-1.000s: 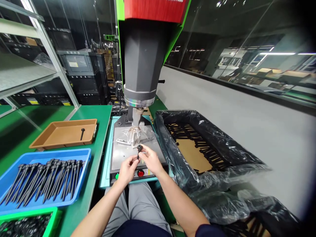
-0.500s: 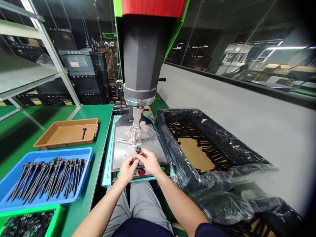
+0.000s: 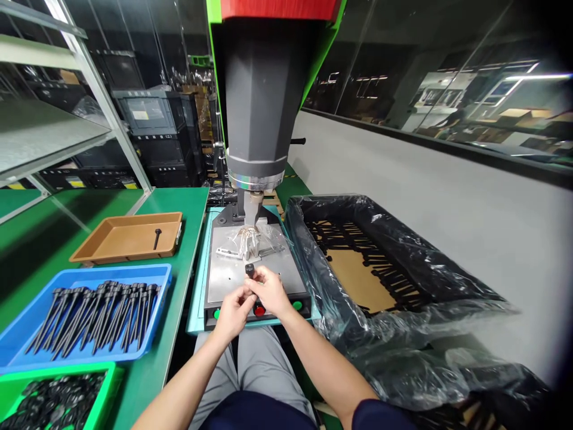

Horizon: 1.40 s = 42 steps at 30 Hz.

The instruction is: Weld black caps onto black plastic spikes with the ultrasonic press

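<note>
Left hand [image 3: 233,313] and right hand [image 3: 272,292] have both shifted slightly left across the steel base plate [image 3: 220,286] since a second ago, covering a shaft that showed then. Right thumb and fingertips are pinched tight just below the round head of a black headed pin [image 3: 249,270]; left thumb and fingertips press together around its lower part, which is hidden. Its head points up and forward, just in front of the film-wrapped fixture [image 3: 249,245]; the long axis appears to run steeply back down between the fingers. Nearby, the red button [image 3: 259,311] sits beyond the left thumb, and the press head [image 3: 259,101] stands above the fixture. Farther left, a lone pin [image 3: 156,240] in the brown tray [image 3: 119,243] has its head pointing away from the person, as do the black rods [image 3: 102,313] fanned in the blue tray [image 3: 163,279]. To the right stands a plastic-lined box [image 3: 389,230] of black parts.
</note>
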Each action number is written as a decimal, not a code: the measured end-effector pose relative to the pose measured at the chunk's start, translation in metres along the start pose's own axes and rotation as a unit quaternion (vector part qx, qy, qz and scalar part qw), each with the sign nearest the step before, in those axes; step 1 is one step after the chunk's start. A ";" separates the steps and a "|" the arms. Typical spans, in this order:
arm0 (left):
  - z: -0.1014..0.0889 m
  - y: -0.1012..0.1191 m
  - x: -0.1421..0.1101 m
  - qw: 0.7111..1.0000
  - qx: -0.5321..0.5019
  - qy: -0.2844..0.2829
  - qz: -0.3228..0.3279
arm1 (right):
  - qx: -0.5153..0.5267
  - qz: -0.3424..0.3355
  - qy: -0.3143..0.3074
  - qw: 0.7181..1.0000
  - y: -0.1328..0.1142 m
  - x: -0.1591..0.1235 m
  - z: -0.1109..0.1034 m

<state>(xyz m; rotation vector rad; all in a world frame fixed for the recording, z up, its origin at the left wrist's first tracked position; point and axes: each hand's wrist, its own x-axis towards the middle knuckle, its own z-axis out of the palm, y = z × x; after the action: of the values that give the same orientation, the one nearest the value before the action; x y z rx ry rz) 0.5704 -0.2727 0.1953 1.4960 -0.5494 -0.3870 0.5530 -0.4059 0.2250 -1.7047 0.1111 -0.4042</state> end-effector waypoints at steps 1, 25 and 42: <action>0.000 0.001 -0.002 1.000 0.007 0.003 -0.005 | -0.001 0.002 -0.002 1.000 0.000 0.000 0.001; -0.143 0.073 -0.111 0.924 0.305 0.217 -0.079 | 0.123 0.106 -0.259 0.952 0.006 -0.019 0.078; -0.351 0.035 -0.118 0.681 0.546 0.309 -0.377 | 0.064 0.164 -0.248 0.953 0.027 -0.033 0.051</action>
<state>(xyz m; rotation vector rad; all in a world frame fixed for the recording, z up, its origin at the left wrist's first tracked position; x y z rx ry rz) 0.6681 0.0852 0.2215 2.8572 0.5924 -0.1029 0.5429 -0.3529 0.1856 -1.5751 -0.0012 0.2639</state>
